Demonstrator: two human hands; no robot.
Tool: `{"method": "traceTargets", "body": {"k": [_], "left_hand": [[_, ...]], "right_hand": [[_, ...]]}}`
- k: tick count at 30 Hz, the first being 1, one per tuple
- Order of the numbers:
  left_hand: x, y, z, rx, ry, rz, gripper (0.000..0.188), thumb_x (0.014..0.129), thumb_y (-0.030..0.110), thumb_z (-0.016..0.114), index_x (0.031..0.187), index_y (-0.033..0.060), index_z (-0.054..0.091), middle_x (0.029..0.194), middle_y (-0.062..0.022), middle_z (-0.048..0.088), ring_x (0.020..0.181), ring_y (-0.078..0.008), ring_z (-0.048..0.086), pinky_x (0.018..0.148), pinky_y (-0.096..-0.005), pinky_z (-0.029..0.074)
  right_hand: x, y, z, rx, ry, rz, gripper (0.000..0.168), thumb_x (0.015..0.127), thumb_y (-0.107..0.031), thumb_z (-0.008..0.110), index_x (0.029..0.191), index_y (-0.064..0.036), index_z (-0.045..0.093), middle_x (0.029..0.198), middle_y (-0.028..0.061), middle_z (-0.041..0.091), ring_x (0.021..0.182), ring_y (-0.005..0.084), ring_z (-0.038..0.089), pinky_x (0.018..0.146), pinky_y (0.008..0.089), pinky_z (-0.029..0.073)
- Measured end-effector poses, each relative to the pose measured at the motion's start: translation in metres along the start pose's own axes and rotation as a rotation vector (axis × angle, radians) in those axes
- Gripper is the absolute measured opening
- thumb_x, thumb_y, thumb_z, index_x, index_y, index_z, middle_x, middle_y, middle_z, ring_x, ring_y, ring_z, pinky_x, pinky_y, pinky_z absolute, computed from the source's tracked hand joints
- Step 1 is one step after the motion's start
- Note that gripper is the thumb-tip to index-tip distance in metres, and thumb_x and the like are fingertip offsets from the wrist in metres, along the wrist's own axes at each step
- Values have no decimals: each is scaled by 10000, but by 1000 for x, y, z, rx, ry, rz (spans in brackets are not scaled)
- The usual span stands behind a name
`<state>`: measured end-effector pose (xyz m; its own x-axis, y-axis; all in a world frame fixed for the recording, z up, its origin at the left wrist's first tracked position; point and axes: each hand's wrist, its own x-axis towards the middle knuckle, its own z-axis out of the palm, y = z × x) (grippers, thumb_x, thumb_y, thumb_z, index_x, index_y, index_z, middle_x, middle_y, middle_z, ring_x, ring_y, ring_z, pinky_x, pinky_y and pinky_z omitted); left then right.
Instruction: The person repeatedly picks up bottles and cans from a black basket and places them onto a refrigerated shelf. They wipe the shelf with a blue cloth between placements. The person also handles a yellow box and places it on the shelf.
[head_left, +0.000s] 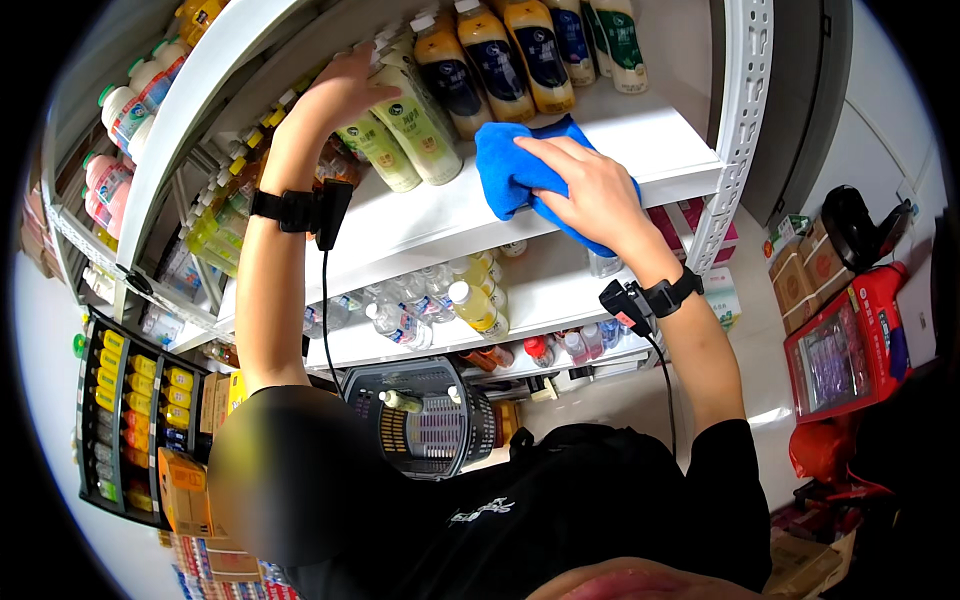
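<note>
My right hand (592, 187) presses a crumpled blue cloth (517, 169) onto the front of the white upper shelf (660, 146). Part of the cloth hangs over the shelf's front edge. At the upper left, my left hand (337, 90) reaches among the green-labelled drink bottles (416, 131), thumb spread from the fingers. Its fingertips are near the bottle tops, and whether they touch is unclear. Orange-coloured bottles with dark labels (499, 71) stand in a row just behind the cloth. A green-labelled bottle (621, 45) stands farther right.
A perforated white shelf post (731, 142) rises at the right. Below, the lower shelf holds clear bottles (401, 322) and yellow drink bottles (478, 307). A grey plastic basket (480, 416) with a few bottles is beneath. Cables hang from both wrist straps. Cartons (806, 270) stand right.
</note>
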<state>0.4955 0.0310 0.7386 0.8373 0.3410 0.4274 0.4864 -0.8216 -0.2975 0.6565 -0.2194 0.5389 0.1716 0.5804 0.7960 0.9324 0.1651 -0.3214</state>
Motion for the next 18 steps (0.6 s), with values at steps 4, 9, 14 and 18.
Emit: {"method": "traceTargets", "body": {"k": [4,9,14,18], "left_hand": [[6,7,-3,-231,-82,-111,788,817,367,790,1417,-6,442,1188,-285,647,949,-416,689,876,-451,553],[10,-6,9,-215,32,-37,825,819,356,788,1476,47,396,1413,-302,493,1047,-428,665,928,-455,550],[-26,-17,9,45,357,88,783,849,377,769,1483,82,416,1356,-277,543,1065,-412,651,887,-454,549],[-90,-3,-6,-82,518,243,551,869,268,781,1354,119,568,904,-147,661,642,-265,628,597,-387,515]], "right_hand": [[0,3,0,20,7,7,597,799,-178,729,1373,-200,566,1223,92,651,1022,343,657,858,412,557],[4,-2,3,-11,-6,80,599,802,-203,724,1378,-168,564,1231,119,655,1043,347,649,892,423,538],[6,-20,12,0,-4,29,633,751,-159,733,1366,-145,583,1238,126,660,1063,343,648,916,419,524],[-19,-53,49,174,69,-151,664,670,-75,746,1322,-125,631,1222,134,672,1074,337,651,926,424,526]]}}
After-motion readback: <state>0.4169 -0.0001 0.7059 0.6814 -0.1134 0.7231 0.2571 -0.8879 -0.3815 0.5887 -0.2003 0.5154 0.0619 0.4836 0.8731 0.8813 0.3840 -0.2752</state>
